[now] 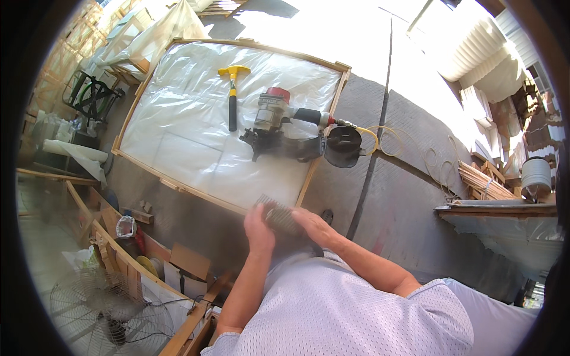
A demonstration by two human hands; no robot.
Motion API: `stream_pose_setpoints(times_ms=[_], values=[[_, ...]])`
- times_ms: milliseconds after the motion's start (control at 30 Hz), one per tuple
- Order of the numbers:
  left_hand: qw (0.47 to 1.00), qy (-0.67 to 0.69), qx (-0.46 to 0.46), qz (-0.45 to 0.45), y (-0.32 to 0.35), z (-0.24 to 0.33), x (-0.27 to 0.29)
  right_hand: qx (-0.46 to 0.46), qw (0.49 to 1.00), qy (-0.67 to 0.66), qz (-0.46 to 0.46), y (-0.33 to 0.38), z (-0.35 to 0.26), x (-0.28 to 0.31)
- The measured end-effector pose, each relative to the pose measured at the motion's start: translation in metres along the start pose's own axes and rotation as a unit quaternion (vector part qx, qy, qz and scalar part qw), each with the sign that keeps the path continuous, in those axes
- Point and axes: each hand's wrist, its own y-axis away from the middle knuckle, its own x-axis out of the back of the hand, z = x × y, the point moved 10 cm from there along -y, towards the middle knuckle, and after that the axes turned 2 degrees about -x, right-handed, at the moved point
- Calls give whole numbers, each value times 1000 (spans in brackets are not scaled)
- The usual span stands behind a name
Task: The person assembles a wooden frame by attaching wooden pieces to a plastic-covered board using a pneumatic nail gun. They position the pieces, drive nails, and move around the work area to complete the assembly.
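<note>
Both my hands hold a dark strip of collated nails (280,215) just in front of my chest. My left hand (258,228) grips its left end and my right hand (314,226) its right side. Beyond them a wooden frame (341,80) covered with clear plastic sheet lies on the grey work surface. On the sheet rest a coil nail gun (285,127) with a red cap and a yellow-headed hammer (233,95) with a black handle.
A yellow air hose (415,154) coils right from the nail gun. Stacked wood strips (484,181) and a white bucket (536,173) sit at the right. A floor fan (104,314), cardboard box (187,267) and scrap wood lie at lower left.
</note>
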Motion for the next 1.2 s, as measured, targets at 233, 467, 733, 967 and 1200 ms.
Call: stream_pose_setpoints(times_ms=[233,467,733,967,1200], values=[[998,-30,-38,42,16,-46,-73,-12,996,78,-48,11,-25,96],[999,-33,-3,14,22,-51,-127,-19,994,83,-68,21,-58,151],[979,-156,-57,-120,-45,14,-180,164,961,215,-49,-47,-131,165],[967,-229,-62,-94,-150,44,-163,273,914,299,-32,-148,-160,155],[959,-276,-2,-63,-192,2,-107,235,894,380,-30,-198,-109,149]])
